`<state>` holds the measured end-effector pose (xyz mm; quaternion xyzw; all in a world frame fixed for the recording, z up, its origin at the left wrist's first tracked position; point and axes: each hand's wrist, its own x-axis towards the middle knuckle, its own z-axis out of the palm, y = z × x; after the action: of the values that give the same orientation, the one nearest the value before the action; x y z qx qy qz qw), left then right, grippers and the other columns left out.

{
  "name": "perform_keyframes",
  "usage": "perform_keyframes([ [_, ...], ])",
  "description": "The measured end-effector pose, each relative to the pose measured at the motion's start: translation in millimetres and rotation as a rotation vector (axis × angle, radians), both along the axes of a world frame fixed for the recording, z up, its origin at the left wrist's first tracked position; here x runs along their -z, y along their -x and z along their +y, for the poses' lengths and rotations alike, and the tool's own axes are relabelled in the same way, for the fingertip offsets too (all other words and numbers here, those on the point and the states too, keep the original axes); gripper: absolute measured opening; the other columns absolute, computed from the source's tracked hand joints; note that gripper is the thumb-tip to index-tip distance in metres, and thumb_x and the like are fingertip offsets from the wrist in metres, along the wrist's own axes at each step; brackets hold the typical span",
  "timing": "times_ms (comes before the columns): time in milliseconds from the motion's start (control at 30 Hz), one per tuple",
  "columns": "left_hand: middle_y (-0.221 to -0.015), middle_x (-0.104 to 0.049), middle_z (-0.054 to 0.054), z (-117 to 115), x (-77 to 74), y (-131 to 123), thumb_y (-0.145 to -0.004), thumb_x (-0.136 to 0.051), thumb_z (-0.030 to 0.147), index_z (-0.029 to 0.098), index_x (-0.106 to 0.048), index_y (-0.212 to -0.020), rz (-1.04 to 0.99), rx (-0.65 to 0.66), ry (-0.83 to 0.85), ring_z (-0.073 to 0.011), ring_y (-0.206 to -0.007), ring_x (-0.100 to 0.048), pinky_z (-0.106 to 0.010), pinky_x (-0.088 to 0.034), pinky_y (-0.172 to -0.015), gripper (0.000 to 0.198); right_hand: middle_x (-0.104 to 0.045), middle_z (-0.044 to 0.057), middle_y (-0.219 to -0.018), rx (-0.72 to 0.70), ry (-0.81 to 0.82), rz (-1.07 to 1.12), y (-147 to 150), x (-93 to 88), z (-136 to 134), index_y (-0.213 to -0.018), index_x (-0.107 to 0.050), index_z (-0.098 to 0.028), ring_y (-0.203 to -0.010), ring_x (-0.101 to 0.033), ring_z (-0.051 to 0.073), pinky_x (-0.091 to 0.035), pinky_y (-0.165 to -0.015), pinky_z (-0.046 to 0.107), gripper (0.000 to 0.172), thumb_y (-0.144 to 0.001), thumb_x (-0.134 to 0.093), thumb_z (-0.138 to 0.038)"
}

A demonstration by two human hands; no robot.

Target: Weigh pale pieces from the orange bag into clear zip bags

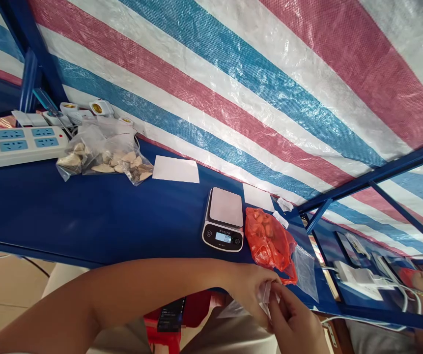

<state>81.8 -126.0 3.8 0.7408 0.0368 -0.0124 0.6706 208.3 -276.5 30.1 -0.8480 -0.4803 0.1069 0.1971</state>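
A clear plastic bag (265, 294) is pinched between my two hands at the table's front edge. My left hand (248, 291) has its fingers closed on the bag, and part of the film hangs below its wrist. On the other side of the bag, my right hand (296, 319) presses its fingertips against the film. Just beyond my hands lies a red plastic bag (268, 236) with lumpy pieces inside. Left of it stands a digital kitchen scale (223, 219), its plate bare and its display lit. Another clear bag (305, 270) lies flat at the right.
Clear bags of pale, slice-like pieces (113, 160) lie at the back left beside a power strip (15, 145). White paper sheets (175, 169) rest along the striped tarp (196, 98). Blue frame bars (322, 216) stand at the right. A phone (171, 313) lies on a red stool below.
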Motion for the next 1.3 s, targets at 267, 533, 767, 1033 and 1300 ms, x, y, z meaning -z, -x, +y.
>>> perform_keyframes([
  [267,-0.105,-0.062,0.004,1.5,7.1,-7.4,-0.051,-0.091,0.032,0.028,-0.051,-0.109,0.001,-0.002,0.022,-0.0224,-0.103,-0.063,-0.037,-0.051,-0.095,0.071,-0.072,0.005,-0.066,0.053,-0.026,0.105,-14.8,-8.6,-1.3,-0.1,-0.081,-0.021,-0.066,-0.068,0.025,-0.046,-0.056,0.028,0.056,-0.085,-0.057,-0.069],
  [533,-0.103,-0.066,0.002,3.5,19.0,-14.8,-0.047,-0.096,0.033,0.027,-0.055,-0.113,-0.008,0.024,0.192,-0.0224,-0.1,-0.065,-0.04,-0.053,-0.094,0.078,-0.08,0.01,-0.095,0.118,-0.145,0.03,-72.8,2.7,10.6,-0.105,-0.076,-0.022,-0.086,-0.075,0.03,-0.054,-0.069,0.033,0.049,-0.089,-0.055,-0.063],
  [767,-0.105,-0.066,0.003,5.8,13.0,-11.9,-0.047,-0.095,0.027,0.027,-0.055,-0.114,0.029,0.045,0.195,-0.0201,-0.1,-0.063,-0.035,-0.052,-0.09,0.078,-0.074,0.016,-0.116,-0.181,-0.208,-0.14,-105.4,49.0,46.5,-0.113,-0.073,-0.018,-0.111,-0.067,0.035,-0.052,-0.095,0.051,0.048,-0.09,-0.049,-0.053],
  [1033,-0.104,-0.067,0.001,4.2,18.0,-16.0,-0.045,-0.096,0.026,0.026,-0.055,-0.11,0.013,0.039,0.22,-0.0206,-0.097,-0.066,-0.032,-0.055,-0.085,0.077,-0.066,0.02,-0.12,-0.083,-0.424,-0.328,-100.9,54.6,68.1,-0.109,-0.073,-0.014,-0.113,-0.064,0.036,-0.051,-0.095,0.048,0.047,-0.085,-0.05,-0.049],
  [1300,-0.106,-0.067,0.004,9.7,17.4,-12.9,-0.048,-0.096,0.029,0.028,-0.057,-0.11,0.029,0.03,0.173,-0.0186,-0.096,-0.065,-0.03,-0.054,-0.081,0.073,-0.075,0.016,-0.088,0.474,-0.366,-0.021,-95.5,18.3,76.1,-0.096,-0.065,-0.019,-0.088,-0.071,0.035,-0.053,-0.081,0.045,0.045,-0.079,-0.065,-0.061],
])
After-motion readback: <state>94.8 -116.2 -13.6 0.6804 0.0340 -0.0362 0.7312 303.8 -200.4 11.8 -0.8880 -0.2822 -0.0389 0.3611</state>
